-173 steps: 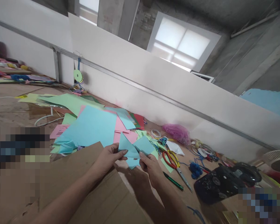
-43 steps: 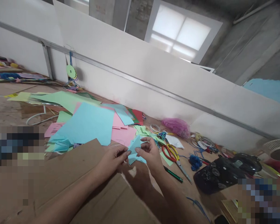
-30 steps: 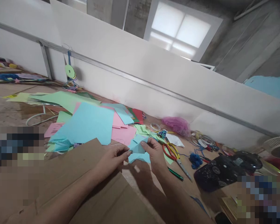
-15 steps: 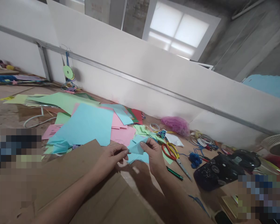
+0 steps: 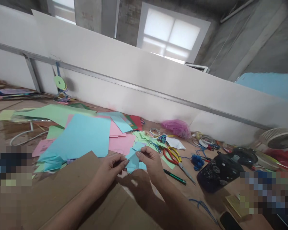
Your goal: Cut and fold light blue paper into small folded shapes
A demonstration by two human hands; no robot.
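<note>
A small piece of light blue paper (image 5: 133, 159) is held up between my two hands, and it looks folded. My left hand (image 5: 114, 167) pinches its left edge with thumb and fingertips. On the other side, my right hand (image 5: 151, 161) grips the upper right part, thumb on top. Behind and below the held piece, more light blue paper shows, partly hidden by my right hand. Just right of my right hand lie scissors (image 5: 174, 156) with red and yellow handles and a green and black pen-like tool (image 5: 175, 176). Brown cardboard (image 5: 69, 188) lies under my forearms.
Large blue sheets (image 5: 86, 134) and pink paper (image 5: 122, 143) spread to the left. Blue yarn (image 5: 197, 162), a black container (image 5: 219, 172) and a fan (image 5: 279, 139) stand on the right. A pink bag (image 5: 176, 127) rests against the white partition (image 5: 124, 64).
The view has shifted, so the surroundings sit lower and further left. The blue paper has turned between my fingers; both hands keep their pinch on it.
</note>
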